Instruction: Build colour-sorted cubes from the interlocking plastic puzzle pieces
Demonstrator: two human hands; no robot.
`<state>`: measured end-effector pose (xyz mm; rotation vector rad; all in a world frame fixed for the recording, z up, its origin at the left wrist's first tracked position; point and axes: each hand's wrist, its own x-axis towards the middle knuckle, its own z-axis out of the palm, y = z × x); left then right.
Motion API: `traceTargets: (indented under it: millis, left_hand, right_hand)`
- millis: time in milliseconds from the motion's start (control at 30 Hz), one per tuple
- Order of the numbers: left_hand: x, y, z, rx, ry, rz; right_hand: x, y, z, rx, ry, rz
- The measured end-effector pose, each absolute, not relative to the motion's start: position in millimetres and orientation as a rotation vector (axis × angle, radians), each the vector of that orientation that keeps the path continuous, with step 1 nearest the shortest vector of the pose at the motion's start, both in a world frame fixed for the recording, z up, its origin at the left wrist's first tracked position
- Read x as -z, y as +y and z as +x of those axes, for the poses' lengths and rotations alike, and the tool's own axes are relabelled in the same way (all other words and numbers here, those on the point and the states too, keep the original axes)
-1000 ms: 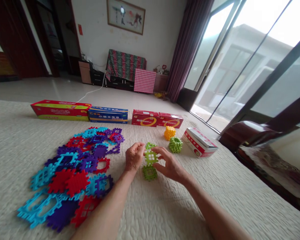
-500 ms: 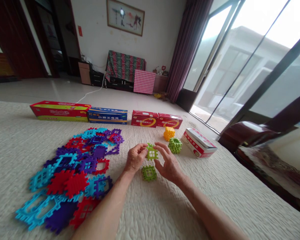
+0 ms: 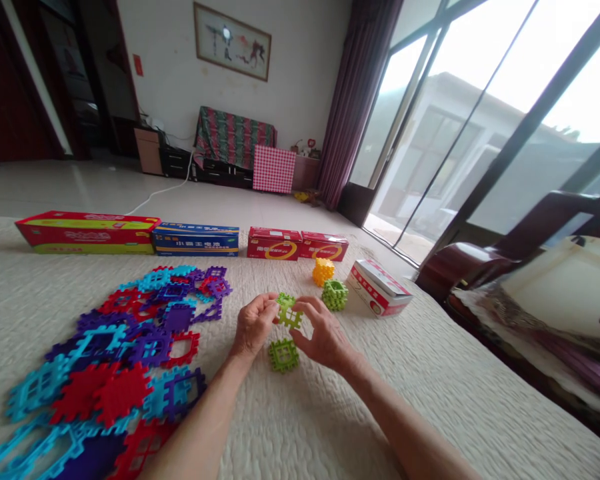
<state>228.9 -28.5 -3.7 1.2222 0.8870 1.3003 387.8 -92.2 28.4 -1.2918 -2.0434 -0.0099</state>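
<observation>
My left hand point(image 3: 255, 321) pinches the left edge of a light green interlocking panel point(image 3: 292, 315) with a four-pane window and toothed edges. Another green piece shows behind its top; how the two join I cannot make out. Around the panel's right side curves my right hand point(image 3: 324, 335), thumb and fingers apart, fingertips close to its edge. Just below the hands a green window panel point(image 3: 283, 355) lies flat on the quilted cover. Beyond my right hand sit a green block cube point(image 3: 335, 295) and a yellow block cube point(image 3: 323, 272).
To the left spreads a pile of red, blue and purple panels point(image 3: 125, 390). A long red and green box point(image 3: 87, 235), a blue box point(image 3: 197, 240) and two red boxes point(image 3: 274, 245) line the far edge. A white and red box point(image 3: 380, 287) stands right.
The view has swung a little to the right, so everything sits further left. Between my hands the green panel has tilted. My left hand keeps its pinch.
</observation>
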Motion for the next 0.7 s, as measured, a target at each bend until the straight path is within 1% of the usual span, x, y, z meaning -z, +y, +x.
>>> traceTargets:
  millis: [200,400,533,700]
  left_hand:
    - [0,-30,228,-1.3,0.939,1.173]
    - [3,-29,229,-1.296,0.949,1.166]
    - [3,-28,229,-1.308,0.952,1.163]
    - [4,-25,228,-1.443,1.111,1.07]
  right_hand:
    - [-54,-74,435,0.252,-1.637,-1.726]
    - [-62,-59,464,0.19,-1.562,-1.975]
    - [-58,-58,470,0.192,-1.511,-1.987]
    - [-53,-61,455,0.342,-1.449,-1.671]
